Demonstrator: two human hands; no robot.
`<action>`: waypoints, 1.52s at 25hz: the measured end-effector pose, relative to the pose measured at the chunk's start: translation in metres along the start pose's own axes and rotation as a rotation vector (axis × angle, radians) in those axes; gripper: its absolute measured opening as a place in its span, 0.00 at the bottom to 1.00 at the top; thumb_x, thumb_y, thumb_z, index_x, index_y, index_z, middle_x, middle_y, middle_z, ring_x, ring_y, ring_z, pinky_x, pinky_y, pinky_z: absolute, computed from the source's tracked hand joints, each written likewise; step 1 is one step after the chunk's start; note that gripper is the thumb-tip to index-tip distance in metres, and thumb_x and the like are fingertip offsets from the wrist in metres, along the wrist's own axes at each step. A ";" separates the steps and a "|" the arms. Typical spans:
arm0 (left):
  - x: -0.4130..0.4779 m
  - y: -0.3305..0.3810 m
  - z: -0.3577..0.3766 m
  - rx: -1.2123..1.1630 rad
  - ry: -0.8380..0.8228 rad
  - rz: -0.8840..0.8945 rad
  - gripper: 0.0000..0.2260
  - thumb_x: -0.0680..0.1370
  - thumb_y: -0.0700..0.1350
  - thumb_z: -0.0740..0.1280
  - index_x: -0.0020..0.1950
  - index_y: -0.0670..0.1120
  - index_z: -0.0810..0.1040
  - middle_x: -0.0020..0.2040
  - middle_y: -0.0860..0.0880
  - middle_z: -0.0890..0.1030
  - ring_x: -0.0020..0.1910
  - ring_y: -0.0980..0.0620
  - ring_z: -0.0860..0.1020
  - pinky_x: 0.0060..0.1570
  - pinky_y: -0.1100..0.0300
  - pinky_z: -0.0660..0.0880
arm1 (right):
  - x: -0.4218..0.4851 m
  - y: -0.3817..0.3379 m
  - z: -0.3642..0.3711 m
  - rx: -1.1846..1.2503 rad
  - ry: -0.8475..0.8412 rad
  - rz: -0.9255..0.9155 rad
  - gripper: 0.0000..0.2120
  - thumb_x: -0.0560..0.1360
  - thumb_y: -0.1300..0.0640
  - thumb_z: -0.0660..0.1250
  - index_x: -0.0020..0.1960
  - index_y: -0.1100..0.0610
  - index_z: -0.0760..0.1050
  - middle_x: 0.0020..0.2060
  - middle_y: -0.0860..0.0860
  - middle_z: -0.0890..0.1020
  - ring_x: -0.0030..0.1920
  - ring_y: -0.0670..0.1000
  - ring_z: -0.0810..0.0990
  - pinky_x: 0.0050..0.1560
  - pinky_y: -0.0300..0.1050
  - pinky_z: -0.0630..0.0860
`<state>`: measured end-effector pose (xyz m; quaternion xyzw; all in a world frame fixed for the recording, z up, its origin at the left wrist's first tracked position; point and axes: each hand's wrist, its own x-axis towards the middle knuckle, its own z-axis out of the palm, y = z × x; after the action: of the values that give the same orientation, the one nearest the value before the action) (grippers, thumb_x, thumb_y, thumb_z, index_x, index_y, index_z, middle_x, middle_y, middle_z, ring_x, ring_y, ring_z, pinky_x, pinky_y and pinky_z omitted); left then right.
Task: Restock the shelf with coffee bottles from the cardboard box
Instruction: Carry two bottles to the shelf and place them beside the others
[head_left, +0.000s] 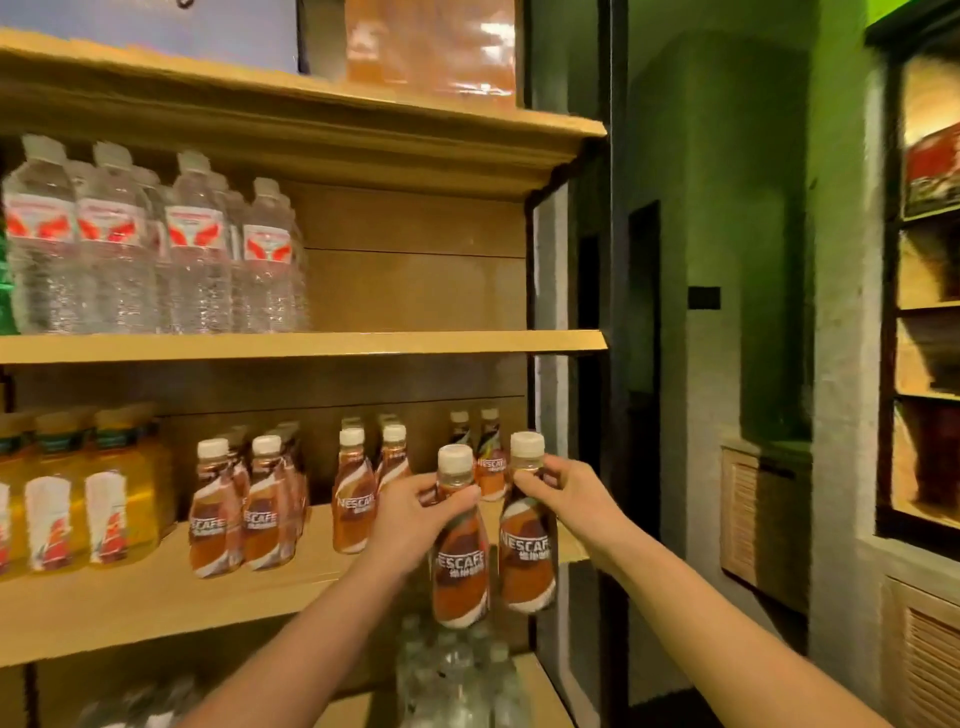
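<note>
Partway, seemingly: rows of coffee bottles (260, 514) stand on the shelf (156, 597) already, while left hand (415, 512) grips the left bottle (460, 561) & right hand (558, 493) the right bottle (527, 551) by their necks, at the shelf's front-right edge, not yet set down; cardboard box not in view.

**Shelf layout**

Water bottles (156, 249) stand left on the upper board (415, 343). On the lower board (156, 597), juice bottles (78, 499) stand left of the coffee rows (260, 519). Before its right end, the left-hand bottle (460, 566) and right-hand bottle (527, 551) hang side by side.
</note>
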<state>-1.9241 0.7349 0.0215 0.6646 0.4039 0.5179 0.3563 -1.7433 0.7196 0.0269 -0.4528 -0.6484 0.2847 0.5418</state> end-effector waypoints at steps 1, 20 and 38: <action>0.020 -0.003 0.011 -0.007 0.020 -0.019 0.18 0.71 0.47 0.72 0.60 0.45 0.78 0.56 0.48 0.81 0.57 0.49 0.79 0.58 0.50 0.76 | 0.018 0.009 -0.010 0.020 0.002 0.011 0.11 0.76 0.54 0.65 0.57 0.53 0.77 0.48 0.48 0.84 0.47 0.45 0.84 0.47 0.38 0.80; 0.187 -0.077 0.075 -0.025 0.145 -0.054 0.05 0.74 0.43 0.70 0.49 0.46 0.80 0.44 0.49 0.84 0.42 0.57 0.82 0.36 0.68 0.76 | 0.201 0.132 -0.035 0.092 -0.172 0.030 0.10 0.76 0.55 0.65 0.55 0.57 0.76 0.46 0.50 0.83 0.46 0.45 0.83 0.40 0.34 0.78; 0.181 -0.180 0.072 0.840 0.007 -0.101 0.27 0.72 0.67 0.60 0.64 0.51 0.70 0.60 0.52 0.76 0.60 0.52 0.72 0.62 0.54 0.71 | 0.176 0.213 -0.003 -0.686 -0.097 0.118 0.24 0.70 0.37 0.66 0.59 0.50 0.70 0.55 0.47 0.80 0.56 0.49 0.78 0.59 0.48 0.74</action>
<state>-1.8590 0.9699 -0.0815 0.7298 0.6131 0.2924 0.0779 -1.6816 0.9678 -0.0773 -0.6312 -0.7039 0.1022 0.3093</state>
